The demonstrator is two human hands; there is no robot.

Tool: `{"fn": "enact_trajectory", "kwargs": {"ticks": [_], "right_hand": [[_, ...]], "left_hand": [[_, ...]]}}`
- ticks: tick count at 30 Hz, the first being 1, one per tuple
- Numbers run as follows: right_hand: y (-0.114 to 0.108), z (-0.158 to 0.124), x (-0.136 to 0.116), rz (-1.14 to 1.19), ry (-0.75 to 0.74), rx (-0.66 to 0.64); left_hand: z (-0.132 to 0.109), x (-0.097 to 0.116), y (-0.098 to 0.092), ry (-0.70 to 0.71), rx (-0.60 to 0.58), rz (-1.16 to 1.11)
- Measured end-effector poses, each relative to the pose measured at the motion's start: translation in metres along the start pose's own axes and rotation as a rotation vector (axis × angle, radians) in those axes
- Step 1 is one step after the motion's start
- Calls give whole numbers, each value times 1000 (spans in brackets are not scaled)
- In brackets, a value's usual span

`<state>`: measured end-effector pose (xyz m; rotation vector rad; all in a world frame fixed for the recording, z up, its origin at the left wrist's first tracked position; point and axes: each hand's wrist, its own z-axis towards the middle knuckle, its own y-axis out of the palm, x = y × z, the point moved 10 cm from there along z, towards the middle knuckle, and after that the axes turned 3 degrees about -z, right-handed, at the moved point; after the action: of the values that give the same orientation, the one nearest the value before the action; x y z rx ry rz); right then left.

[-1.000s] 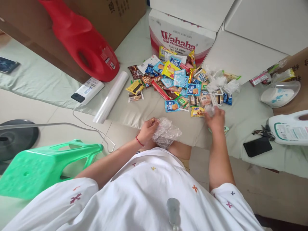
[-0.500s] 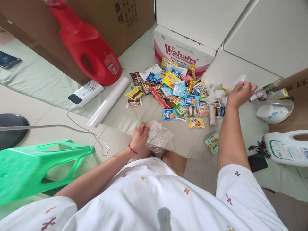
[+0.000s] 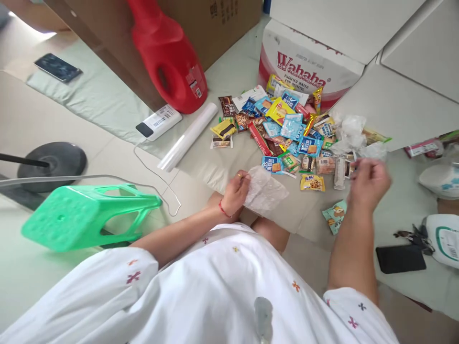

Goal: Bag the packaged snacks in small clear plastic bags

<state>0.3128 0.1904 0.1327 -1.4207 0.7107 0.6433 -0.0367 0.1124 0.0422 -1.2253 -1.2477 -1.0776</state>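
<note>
My left hand (image 3: pixel 236 193) pinches the edge of a clear, crinkled plastic bag (image 3: pixel 268 192), which hangs over my lap. A red cord circles that wrist. My right hand (image 3: pixel 370 184), slightly blurred, is curled at the right edge of a pile of wrapped snacks (image 3: pixel 292 126). What its fingers hold, if anything, is hidden. Crumpled clear plastic (image 3: pixel 353 131) lies just beyond it. Nearest to it are a light-wrapped stick snack (image 3: pixel 339 174) and a green snack packet (image 3: pixel 335 216). A yellow cookie packet (image 3: pixel 311 182) lies at the pile's front.
A Wahaba-style printed carton (image 3: pixel 304 71) stands behind the pile. To the left are a red jug (image 3: pixel 172 62), a plastic roll (image 3: pixel 188 137), a white device (image 3: pixel 158 123) and a green stool (image 3: pixel 89 215). A black wallet-like item (image 3: pixel 400 259), keys (image 3: pixel 416 239) and a white jug (image 3: pixel 444 239) lie right.
My right hand has come down and back toward me, nearer the front right of the pile. My left hand still grips the plastic bag, which now hangs flatter. The whole view has shifted.
</note>
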Motion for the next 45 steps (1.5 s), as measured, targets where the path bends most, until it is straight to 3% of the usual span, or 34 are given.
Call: {"fn": "enact_trajectory", "kwargs": {"ticks": [5, 9, 13, 21, 28, 31, 34, 38, 40, 43, 45], "right_hand": [[94, -72, -18, 328, 183, -67], [120, -105, -7, 554, 354, -77], [116, -120, 2, 650, 416, -64], [114, -135, -5, 698, 413, -70], [83, -148, 18, 712, 463, 47], [87, -152, 12, 741, 466, 15], [105, -153, -5, 779, 454, -57], [122, -155, -23, 826, 427, -134], [115, -156, -20, 851, 436, -101], [89, -160, -5, 859, 464, -4], [76, -163, 5, 852, 491, 10]], "left_hand": [[-4, 20, 40, 50, -139, -81], [-8, 23, 50, 34, -193, -104], [-9, 15, 49, 31, -231, -14], [-13, 1, 45, 28, -281, 153], [-1, -8, 22, 2, -260, 130], [-10, 6, 37, -13, -351, 1], [-27, 23, 76, -91, -519, -200], [-34, 26, 113, -235, -595, -397], [-28, 21, 113, -265, -561, -434], [-17, 17, 96, -260, -487, -497], [-17, 19, 90, -317, -508, -606]]}}
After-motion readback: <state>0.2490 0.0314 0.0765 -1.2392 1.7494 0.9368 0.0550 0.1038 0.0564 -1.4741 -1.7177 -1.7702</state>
